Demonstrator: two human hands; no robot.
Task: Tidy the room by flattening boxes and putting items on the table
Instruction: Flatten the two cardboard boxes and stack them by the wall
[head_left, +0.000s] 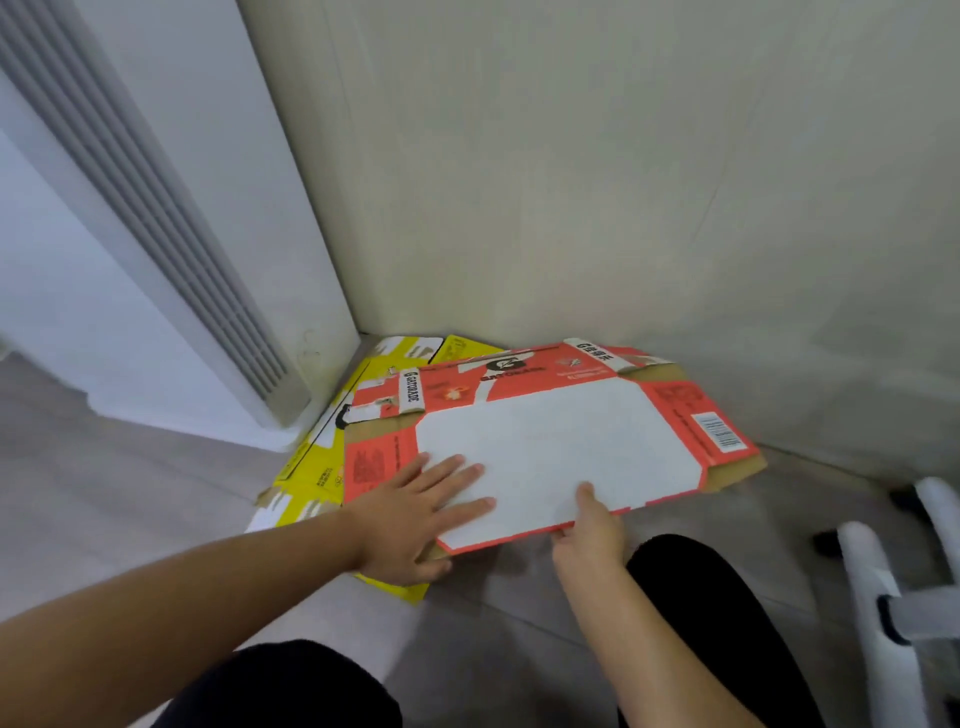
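Closest to me are my knees (722, 629) in black, so I judge I am crouched on the floor (130, 493). Just past them my left hand (415, 514) lies palm down with straight, spread fingers on the near left corner of the orange box (550, 447), pressing it and gripping nothing. My right hand (589, 535) pinches the box's near edge, thumb on top and fingers curled beneath.

The orange box is already collapsed into a sheet, white panel up, flaps spread outward. Its near edge seems slightly lifted at my right hand. It lies on top of a yellow box (317, 467), also flattened, which shows at the left and under my left wrist. Both sit on the floor in the corner of the room.

I judge the flattening of these two done, with only stacking or squaring left. Putting items on the surface is not begun as far as I can see: no surface and no loose items are in view.

Further out, the wall (571, 182) closes the corner behind the boxes. A white slatted unit (156, 208) stands to the left, close to the yellow box, and a white chair base (878, 597) crowds the right, near my right knee
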